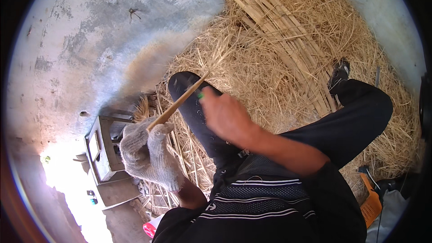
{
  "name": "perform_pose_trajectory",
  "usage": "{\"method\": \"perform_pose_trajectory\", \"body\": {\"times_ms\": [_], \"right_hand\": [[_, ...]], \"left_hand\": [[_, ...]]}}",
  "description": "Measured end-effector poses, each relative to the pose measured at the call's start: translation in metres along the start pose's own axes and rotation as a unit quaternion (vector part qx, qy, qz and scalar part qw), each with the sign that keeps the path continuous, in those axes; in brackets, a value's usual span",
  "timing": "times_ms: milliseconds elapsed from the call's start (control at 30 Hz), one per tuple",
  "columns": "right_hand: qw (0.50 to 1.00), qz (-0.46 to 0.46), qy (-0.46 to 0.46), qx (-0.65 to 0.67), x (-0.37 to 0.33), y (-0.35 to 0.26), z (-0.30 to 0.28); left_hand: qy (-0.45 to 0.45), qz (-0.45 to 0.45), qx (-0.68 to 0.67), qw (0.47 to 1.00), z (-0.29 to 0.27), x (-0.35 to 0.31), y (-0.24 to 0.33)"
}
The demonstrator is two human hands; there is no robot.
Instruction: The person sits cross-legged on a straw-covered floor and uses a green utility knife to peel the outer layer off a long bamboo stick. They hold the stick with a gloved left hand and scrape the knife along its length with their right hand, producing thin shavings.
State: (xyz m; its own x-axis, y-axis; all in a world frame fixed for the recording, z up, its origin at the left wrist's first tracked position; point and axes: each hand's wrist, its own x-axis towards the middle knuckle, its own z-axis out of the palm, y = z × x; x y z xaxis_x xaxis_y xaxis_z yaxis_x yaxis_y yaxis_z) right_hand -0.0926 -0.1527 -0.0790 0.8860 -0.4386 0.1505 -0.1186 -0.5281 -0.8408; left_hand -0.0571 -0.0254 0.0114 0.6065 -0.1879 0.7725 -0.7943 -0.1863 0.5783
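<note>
My left hand (150, 153) wears a grey-white knitted glove and is closed around the near end of a bamboo strip (177, 103). The strip slants up and away to the right across my knee, with frayed, split fibres at its far end. My bare right hand (227, 119) is closed, blurred by motion, just right of the strip. A bit of green and a dark, smeared part show at its fingers, from a green-handled tool (200, 95) lying against the strip; its exact kind is too blurred to make out.
Long split bamboo slats (288, 45) lie in a bundle on shavings (252, 81) that cover the floor. A worn wall (103, 31) rises at the left. Below it stands a small wooden stool (105, 148). An orange plastic object (371, 200) lies at the lower right, a red-and-white item (150, 228) at the bottom.
</note>
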Motion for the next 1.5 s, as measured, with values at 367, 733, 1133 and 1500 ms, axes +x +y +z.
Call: {"method": "perform_pose_trajectory", "body": {"times_ms": [367,733,1133,1500], "right_hand": [[0.999,-0.032,-0.023,0.023,0.000,-0.016,-0.002],[0.995,0.056,0.017,0.076,0.044,0.069,0.018],[0.985,-0.008,0.117,0.124,0.047,0.054,-0.002],[0.985,0.017,0.106,0.136,0.046,0.048,-0.010]], "left_hand": [[0.042,-0.072,-0.048,0.995,0.007,0.005,0.002],[0.106,-0.123,0.008,0.987,0.005,0.078,-0.032],[-0.100,-0.107,-0.117,0.982,0.035,0.210,-0.084],[-0.205,-0.042,-0.123,0.970,0.046,0.222,-0.082]]}}
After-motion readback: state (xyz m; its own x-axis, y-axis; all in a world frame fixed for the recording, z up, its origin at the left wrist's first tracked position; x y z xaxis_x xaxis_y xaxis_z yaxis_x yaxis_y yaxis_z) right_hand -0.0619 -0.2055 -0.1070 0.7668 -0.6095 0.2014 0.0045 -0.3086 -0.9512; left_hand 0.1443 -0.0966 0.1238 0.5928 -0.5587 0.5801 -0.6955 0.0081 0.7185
